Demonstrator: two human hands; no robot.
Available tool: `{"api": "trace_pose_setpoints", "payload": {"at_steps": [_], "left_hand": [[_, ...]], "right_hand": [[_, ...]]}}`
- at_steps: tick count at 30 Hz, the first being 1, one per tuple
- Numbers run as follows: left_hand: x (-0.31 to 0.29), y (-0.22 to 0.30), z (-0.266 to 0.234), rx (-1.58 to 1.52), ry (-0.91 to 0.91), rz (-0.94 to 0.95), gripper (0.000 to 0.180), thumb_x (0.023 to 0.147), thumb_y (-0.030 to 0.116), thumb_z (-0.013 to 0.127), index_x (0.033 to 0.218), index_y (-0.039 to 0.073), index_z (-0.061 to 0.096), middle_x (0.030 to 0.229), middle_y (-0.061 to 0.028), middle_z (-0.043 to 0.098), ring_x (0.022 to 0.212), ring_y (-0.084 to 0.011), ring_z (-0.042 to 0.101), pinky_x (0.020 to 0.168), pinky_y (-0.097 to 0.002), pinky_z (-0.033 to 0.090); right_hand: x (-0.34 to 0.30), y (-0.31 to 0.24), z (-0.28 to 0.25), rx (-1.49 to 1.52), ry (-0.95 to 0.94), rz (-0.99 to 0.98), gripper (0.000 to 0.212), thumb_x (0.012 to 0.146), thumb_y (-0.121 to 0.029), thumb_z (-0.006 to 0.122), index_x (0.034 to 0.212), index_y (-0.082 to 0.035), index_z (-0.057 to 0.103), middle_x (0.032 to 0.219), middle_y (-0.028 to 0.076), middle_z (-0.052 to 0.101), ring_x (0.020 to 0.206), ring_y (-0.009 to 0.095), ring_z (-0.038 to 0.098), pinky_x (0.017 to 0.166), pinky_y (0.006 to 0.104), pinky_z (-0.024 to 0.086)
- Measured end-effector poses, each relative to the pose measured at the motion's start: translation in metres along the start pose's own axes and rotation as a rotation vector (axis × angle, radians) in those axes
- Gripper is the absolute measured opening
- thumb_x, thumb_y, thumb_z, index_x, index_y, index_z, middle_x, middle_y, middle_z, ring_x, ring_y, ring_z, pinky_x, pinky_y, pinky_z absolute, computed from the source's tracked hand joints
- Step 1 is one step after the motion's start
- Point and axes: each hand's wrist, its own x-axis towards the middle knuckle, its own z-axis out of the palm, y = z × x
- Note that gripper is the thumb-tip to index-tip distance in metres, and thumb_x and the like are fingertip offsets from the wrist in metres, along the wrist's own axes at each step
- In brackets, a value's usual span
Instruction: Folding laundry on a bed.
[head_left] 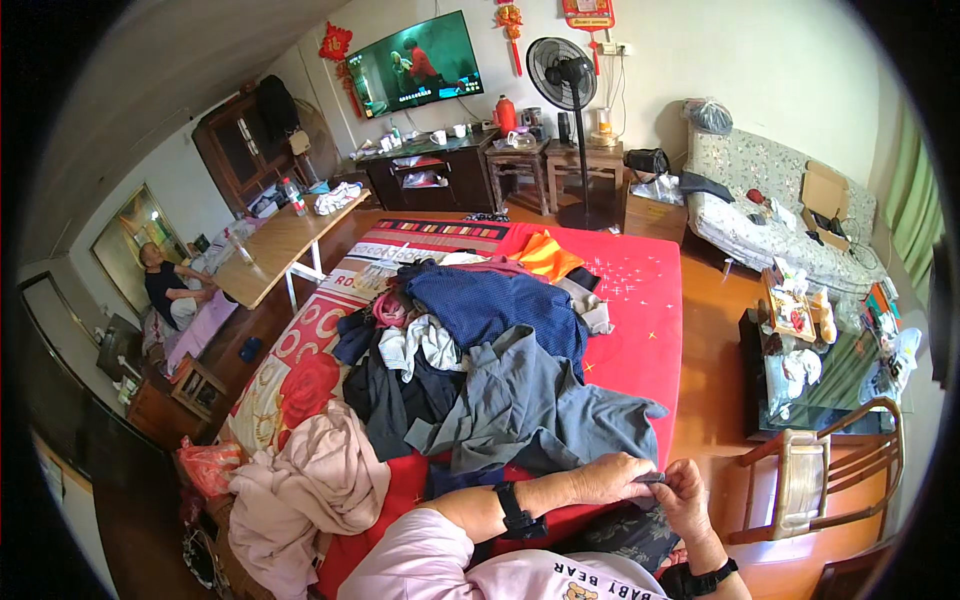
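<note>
Close together at the bed's near right edge, my left hand (612, 479) and my right hand (686, 502) are both closed, fingertips nearly meeting. Between them shows a small dark grey piece (650, 478), too small to make out. Just beyond my hands a grey long-sleeved shirt (535, 405) lies spread over the heap. Behind it is a dark blue garment (500, 302), with a white-and-grey piece of clothing (420, 345) to its left. Below my hands, dark patterned fabric (632, 535) is partly hidden by my arms.
A pink garment (310, 490) is bunched at the left of the red bed (640, 300). To the right stand a wooden chair (800, 480) and a glass-topped table (840, 390). A floor fan (565, 75) is beyond the bed. Another person (170, 285) sits at the far left.
</note>
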Motion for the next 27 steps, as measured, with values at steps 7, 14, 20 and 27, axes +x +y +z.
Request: {"api": "trace_pose_setpoints", "payload": {"at_steps": [7,14,20,27], "left_hand": [[-0.005,0.02,-0.01,-0.122,0.111,0.115,0.016,0.088,0.016,0.061,0.092,0.001,0.059,0.079,-0.0152,0.063,0.075,-0.0299,0.064,0.066,-0.037,0.048],[-0.006,0.02,-0.017,-0.118,0.082,0.148,0.016,0.086,0.013,0.064,0.095,0.0,0.059,0.092,-0.0144,0.064,0.086,-0.0249,0.065,0.072,-0.0342,0.049],[-0.005,0.025,-0.022,-0.208,0.204,0.154,0.029,0.086,0.011,0.063,0.111,0.001,0.054,0.102,-0.0158,0.064,0.1,-0.0282,0.064,0.082,-0.035,0.049],[0.0,0.03,-0.028,-0.067,0.182,0.221,0.027,0.089,0.01,0.059,0.113,0.002,0.053,0.103,-0.0163,0.064,0.098,-0.0312,0.063,0.081,-0.0366,0.049]], "right_hand": [[-0.008,-0.001,-0.007,-0.125,-0.04,-0.003,0.016,0.083,0.005,0.063,0.087,-0.005,0.051,0.075,-0.004,0.054,0.069,0.003,0.049,0.061,0.0183,0.04],[-0.013,-0.018,-0.002,-0.094,-0.048,0.015,0.004,0.09,-0.005,0.059,0.088,-0.003,0.056,0.073,-0.006,0.053,0.068,0.002,0.047,0.061,0.0188,0.039],[0.002,-0.027,0.005,-0.178,0.0,0.051,0.003,0.091,-0.005,0.057,0.091,-0.002,0.057,0.075,-0.005,0.054,0.069,0.004,0.048,0.064,0.0198,0.041],[0.009,-0.022,-0.002,-0.072,-0.156,0.03,0.014,0.088,0.004,0.057,0.1,-0.002,0.055,0.089,-0.003,0.056,0.083,0.005,0.052,0.074,0.0209,0.045]]}}
